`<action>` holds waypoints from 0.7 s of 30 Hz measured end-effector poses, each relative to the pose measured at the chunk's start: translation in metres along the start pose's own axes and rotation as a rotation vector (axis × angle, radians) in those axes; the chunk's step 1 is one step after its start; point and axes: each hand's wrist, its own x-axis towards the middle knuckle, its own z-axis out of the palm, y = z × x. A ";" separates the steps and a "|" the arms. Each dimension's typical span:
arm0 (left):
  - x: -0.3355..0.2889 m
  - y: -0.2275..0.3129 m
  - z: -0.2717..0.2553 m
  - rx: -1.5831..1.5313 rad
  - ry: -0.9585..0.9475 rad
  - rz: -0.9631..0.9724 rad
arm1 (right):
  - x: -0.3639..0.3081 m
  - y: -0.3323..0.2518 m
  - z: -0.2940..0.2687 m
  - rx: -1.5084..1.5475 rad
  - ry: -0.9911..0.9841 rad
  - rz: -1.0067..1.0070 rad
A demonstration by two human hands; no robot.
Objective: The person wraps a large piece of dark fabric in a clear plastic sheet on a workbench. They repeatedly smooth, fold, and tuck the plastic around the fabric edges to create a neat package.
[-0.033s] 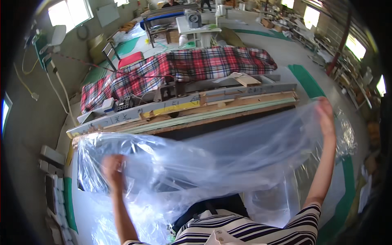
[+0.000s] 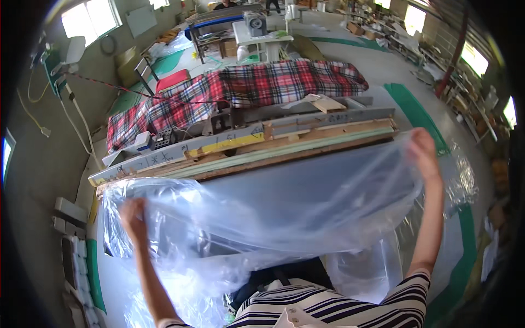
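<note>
Your right hand (image 2: 424,152) pinching clear plastic film (image 2: 306,205); left hand (image 2: 133,216) blurred, can't tell grip. Middle sags: draw both sides evenly, watch snags on wooden strip (image 2: 350,129).

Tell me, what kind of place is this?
Probably a workshop, maybe for sewing: there's what looks like a sewing machine on a white table, long plaid cloth, and clear plastic sheeting held up by the right hand.
</note>
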 end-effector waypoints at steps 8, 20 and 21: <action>0.149 0.140 -0.009 -0.999 0.019 -0.115 | -0.013 -0.009 0.208 0.320 -0.566 -0.036; 0.133 0.295 0.039 -1.729 -0.250 -0.203 | -0.028 0.008 0.216 0.323 -0.210 -0.202; 0.130 0.300 0.042 -1.695 -0.228 -0.225 | -0.028 0.011 0.216 0.310 -0.180 -0.227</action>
